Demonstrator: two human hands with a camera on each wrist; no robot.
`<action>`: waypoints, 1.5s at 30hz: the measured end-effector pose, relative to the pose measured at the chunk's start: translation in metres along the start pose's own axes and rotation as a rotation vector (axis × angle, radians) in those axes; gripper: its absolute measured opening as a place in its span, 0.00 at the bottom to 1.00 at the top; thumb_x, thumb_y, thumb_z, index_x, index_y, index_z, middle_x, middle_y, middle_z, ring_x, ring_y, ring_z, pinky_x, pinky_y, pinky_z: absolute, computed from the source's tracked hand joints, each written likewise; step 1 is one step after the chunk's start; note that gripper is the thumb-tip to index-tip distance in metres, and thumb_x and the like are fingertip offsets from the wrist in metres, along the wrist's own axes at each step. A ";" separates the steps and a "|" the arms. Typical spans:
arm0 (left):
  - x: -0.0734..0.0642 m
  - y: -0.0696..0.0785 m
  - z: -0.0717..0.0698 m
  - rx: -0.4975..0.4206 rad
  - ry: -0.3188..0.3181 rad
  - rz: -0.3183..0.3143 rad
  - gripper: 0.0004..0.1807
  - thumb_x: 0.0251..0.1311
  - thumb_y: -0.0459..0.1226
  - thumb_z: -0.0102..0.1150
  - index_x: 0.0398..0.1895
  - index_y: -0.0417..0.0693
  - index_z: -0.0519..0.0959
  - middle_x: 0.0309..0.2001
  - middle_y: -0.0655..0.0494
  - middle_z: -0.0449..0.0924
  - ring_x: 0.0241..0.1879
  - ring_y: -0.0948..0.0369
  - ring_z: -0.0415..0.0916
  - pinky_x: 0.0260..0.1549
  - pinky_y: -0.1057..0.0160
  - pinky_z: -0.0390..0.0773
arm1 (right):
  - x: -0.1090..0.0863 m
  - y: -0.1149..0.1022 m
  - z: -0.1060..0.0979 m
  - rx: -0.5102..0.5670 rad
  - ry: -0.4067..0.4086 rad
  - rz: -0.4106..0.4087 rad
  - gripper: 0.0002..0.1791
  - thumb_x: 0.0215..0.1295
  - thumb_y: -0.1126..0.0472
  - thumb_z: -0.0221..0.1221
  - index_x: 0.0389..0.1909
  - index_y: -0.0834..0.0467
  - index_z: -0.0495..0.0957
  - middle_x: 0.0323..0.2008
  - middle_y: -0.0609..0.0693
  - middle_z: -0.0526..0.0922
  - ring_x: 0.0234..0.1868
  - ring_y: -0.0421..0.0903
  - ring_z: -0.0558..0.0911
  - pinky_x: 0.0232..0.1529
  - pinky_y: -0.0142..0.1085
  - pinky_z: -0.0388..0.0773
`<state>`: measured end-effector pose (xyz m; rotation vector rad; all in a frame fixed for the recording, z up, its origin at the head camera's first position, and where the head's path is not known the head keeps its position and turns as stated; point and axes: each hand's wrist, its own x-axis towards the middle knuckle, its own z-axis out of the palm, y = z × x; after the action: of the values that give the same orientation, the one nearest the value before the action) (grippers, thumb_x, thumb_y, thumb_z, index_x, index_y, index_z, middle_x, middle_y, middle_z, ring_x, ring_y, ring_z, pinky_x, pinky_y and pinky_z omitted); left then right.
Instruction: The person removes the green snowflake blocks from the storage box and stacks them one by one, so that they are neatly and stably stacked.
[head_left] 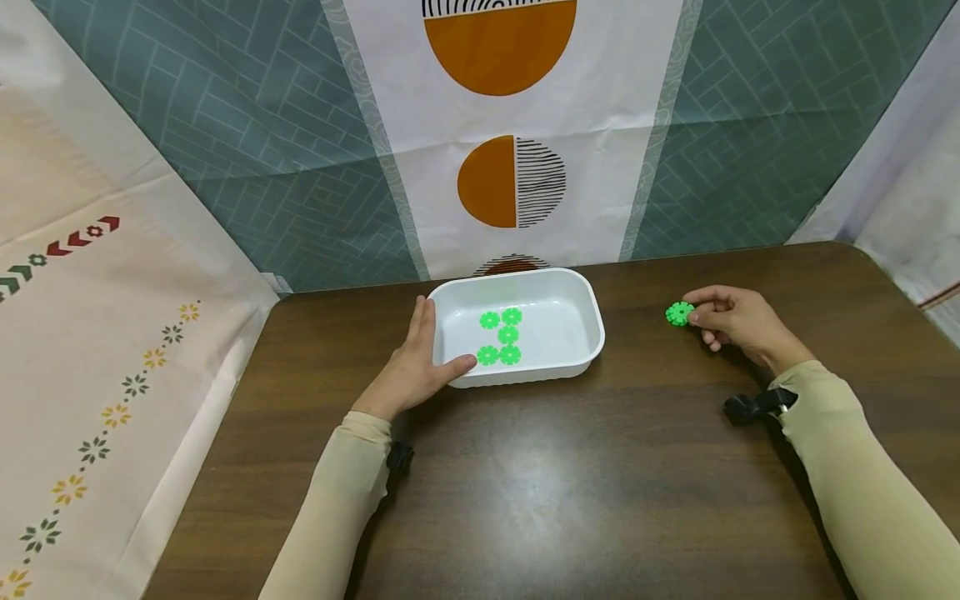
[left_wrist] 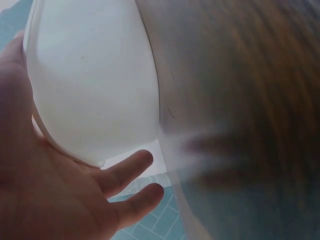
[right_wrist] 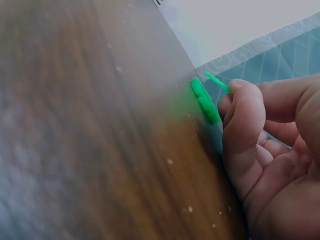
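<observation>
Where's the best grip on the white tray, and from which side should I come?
I'd pinch the white tray by its right rim, coming from the right, thumb inside and fingers outside. That end's raised edge is unobstructed, while the left hand occupies the left end. The green pieces lie inside, so keeping it level seems wise.

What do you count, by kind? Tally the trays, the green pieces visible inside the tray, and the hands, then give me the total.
White tray: 1
Green pieces visible inside the tray: 5
Hands: 2 (left hand, right hand)
Total: 8
</observation>
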<state>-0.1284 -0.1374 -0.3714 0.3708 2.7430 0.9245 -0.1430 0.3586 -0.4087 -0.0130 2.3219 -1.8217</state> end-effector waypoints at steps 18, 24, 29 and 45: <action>0.000 -0.001 0.000 -0.006 -0.004 0.010 0.67 0.57 0.71 0.58 0.81 0.54 0.26 0.80 0.58 0.18 0.75 0.41 0.47 0.66 0.39 0.58 | 0.001 -0.004 0.005 -0.108 -0.003 0.007 0.23 0.74 0.66 0.58 0.64 0.72 0.67 0.33 0.49 0.82 0.22 0.43 0.76 0.22 0.36 0.79; -0.001 -0.002 0.000 -0.013 -0.010 0.005 0.66 0.58 0.69 0.59 0.81 0.55 0.26 0.80 0.59 0.17 0.75 0.42 0.50 0.66 0.40 0.60 | 0.000 -0.005 0.007 -0.120 0.007 0.020 0.22 0.74 0.67 0.58 0.64 0.71 0.67 0.33 0.49 0.81 0.22 0.42 0.76 0.23 0.37 0.80; -0.001 -0.001 0.000 -0.012 -0.015 0.001 0.67 0.56 0.73 0.56 0.81 0.57 0.25 0.79 0.65 0.15 0.74 0.41 0.53 0.65 0.40 0.62 | -0.001 -0.007 0.006 -0.134 0.012 0.022 0.23 0.74 0.67 0.57 0.64 0.72 0.67 0.33 0.49 0.81 0.22 0.42 0.76 0.23 0.36 0.80; -0.001 0.001 -0.001 -0.007 -0.022 -0.012 0.66 0.56 0.73 0.56 0.81 0.58 0.25 0.78 0.68 0.14 0.73 0.40 0.55 0.65 0.39 0.62 | 0.001 -0.007 0.005 -0.161 0.010 0.043 0.23 0.75 0.67 0.56 0.66 0.72 0.66 0.33 0.49 0.81 0.22 0.43 0.76 0.24 0.38 0.80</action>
<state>-0.1272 -0.1370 -0.3698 0.3607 2.7184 0.9208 -0.1442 0.3522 -0.4032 0.0225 2.4494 -1.6150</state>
